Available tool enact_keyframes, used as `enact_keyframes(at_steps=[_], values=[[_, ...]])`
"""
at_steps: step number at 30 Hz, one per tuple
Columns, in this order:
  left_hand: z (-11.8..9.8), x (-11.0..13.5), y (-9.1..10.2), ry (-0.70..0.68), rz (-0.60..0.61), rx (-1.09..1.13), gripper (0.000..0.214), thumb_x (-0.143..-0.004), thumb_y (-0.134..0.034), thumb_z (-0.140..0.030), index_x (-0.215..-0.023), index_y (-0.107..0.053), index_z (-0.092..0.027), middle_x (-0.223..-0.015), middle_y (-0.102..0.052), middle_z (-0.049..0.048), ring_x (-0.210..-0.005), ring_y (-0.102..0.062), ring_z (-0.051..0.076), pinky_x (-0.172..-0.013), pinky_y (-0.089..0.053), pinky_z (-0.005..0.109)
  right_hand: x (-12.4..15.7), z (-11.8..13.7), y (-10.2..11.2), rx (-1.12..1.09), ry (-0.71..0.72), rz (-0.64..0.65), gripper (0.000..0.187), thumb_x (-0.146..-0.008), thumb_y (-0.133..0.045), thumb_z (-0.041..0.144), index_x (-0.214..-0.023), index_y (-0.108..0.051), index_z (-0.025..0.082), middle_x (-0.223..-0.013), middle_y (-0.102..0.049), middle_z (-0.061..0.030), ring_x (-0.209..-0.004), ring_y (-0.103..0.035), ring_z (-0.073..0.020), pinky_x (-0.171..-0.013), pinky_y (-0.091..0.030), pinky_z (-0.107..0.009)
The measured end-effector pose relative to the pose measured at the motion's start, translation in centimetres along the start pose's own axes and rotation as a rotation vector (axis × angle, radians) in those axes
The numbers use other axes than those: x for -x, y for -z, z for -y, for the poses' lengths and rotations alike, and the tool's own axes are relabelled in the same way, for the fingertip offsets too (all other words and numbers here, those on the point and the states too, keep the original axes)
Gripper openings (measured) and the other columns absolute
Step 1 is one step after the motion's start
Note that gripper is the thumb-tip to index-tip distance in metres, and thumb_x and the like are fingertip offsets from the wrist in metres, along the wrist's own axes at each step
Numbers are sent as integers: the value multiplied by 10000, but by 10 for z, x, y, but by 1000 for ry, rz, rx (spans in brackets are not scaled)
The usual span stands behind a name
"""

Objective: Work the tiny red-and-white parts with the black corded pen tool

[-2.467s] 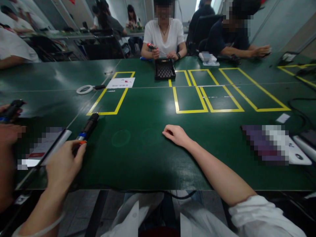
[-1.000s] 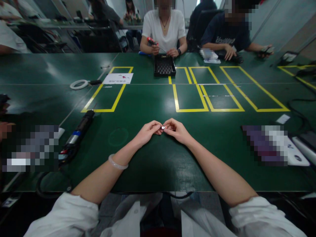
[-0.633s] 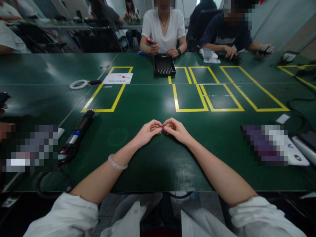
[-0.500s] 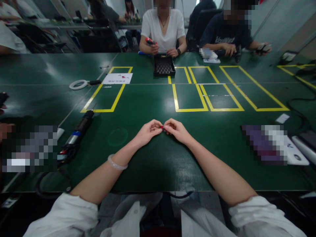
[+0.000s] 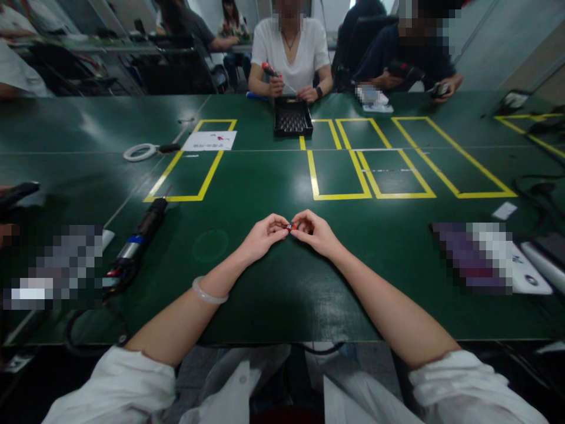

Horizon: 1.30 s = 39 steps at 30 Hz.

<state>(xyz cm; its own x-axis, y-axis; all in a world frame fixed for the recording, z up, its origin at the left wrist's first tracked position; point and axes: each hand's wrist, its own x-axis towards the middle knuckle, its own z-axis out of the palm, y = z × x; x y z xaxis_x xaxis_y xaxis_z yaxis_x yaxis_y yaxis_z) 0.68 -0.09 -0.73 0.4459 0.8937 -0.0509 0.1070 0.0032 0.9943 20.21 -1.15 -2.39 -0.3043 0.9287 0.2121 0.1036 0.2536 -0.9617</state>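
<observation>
Over the middle of the green table (image 5: 265,306), my left hand (image 5: 267,232) and my right hand (image 5: 315,228) meet fingertip to fingertip. Pinched between them is a small red part (image 5: 290,227) with a shiny bit and a touch of orange toward the right. Its kind is too small to tell, and fingers cover most of it. Both hands are closed, thumbs against the fingers. A pale bangle (image 5: 209,292) circles my left wrist.
An electric screwdriver (image 5: 135,244) lies to the left, with its cable below. Yellow tape outlines (image 5: 339,196) mark the table ahead. Across sits a person (image 5: 289,53) with a red-handled tool over a black tray (image 5: 292,131). A phone-like item (image 5: 532,277) lies on the right.
My right fingers have shifted slightly on the small part, and orange now shows beside the red. Across the table, the person on the right has moved the dark tool they hold.
</observation>
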Motion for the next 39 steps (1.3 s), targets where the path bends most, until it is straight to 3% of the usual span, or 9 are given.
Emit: enact_keyframes(at_steps=[20,39], values=[[3,-1,0,-36,-27,-1,304,-769,-710,-275,-1001,-566,-142,-948,-613,45,-847,-594,136,-830,-475,304,3,5,3,442,201,-9,101,-846,-605,191,-929,-552,214,-858,-533,-1,-711,-525,-123,-666,-412,-258],[-2,0,-3,-9,-39,7,306,-758,-727,-293,-978,-576,-144,-940,-635,46,-849,-605,144,-812,-488,303,4,0,4,433,189,-9,107,-861,-604,232,-958,-563,217,-876,-566,-4,-718,-544,-127,-665,-410,-262]])
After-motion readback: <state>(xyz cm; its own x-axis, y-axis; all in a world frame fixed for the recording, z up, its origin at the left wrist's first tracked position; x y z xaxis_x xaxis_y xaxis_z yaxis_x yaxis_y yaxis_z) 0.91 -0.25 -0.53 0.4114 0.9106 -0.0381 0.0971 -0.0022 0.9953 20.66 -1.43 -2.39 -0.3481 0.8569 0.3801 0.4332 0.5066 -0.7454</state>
